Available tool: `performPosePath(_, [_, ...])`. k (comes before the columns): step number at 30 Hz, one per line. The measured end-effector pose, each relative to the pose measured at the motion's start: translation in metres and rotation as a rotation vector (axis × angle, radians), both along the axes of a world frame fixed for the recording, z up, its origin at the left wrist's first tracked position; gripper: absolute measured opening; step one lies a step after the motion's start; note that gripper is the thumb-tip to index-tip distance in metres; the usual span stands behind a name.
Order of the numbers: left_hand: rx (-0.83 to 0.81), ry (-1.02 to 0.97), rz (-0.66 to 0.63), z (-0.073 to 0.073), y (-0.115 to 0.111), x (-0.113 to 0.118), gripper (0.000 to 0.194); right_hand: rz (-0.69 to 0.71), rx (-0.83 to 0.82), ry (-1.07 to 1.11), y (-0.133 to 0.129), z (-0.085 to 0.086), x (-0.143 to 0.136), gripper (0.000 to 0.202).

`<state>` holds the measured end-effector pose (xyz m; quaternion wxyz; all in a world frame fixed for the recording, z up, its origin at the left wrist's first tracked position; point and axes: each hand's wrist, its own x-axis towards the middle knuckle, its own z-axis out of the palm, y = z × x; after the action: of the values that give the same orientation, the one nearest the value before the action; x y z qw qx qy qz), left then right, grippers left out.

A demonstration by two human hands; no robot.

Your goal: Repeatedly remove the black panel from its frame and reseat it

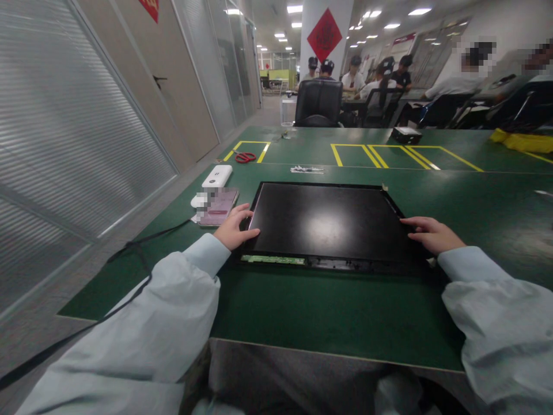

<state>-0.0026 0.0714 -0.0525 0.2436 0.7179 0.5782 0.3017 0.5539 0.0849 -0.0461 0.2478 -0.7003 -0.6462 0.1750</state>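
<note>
A flat LCD panel (332, 222) in a black frame lies on the green table in front of me, its dark screen facing up. Along its near edge a narrow green circuit board (273, 260) is exposed. My left hand (235, 227) grips the panel's left edge, thumb over the front and fingers at the side. On the opposite edge my right hand (430, 233) holds the frame between thumb and fingers. Some of its fingertips are hidden against the dark border. A small pale tab (385, 187) sticks up at the far right corner.
Left of the panel lie a phone (219, 206) and a white power bank (217, 176). Red-handled scissors (245, 157) and small white strips (307, 170) lie beyond. A black box (406, 135) and yellow cloth (522, 141) are farther right. Several people sit behind a black chair (318, 102).
</note>
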Motion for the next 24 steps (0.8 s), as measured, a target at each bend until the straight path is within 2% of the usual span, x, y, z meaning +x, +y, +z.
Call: performPosePath(24, [-0.004, 0.034, 0.012, 0.000, 0.005, 0.000, 0.059, -0.048, -0.064, 0.009, -0.005, 0.011, -0.012, 0.031])
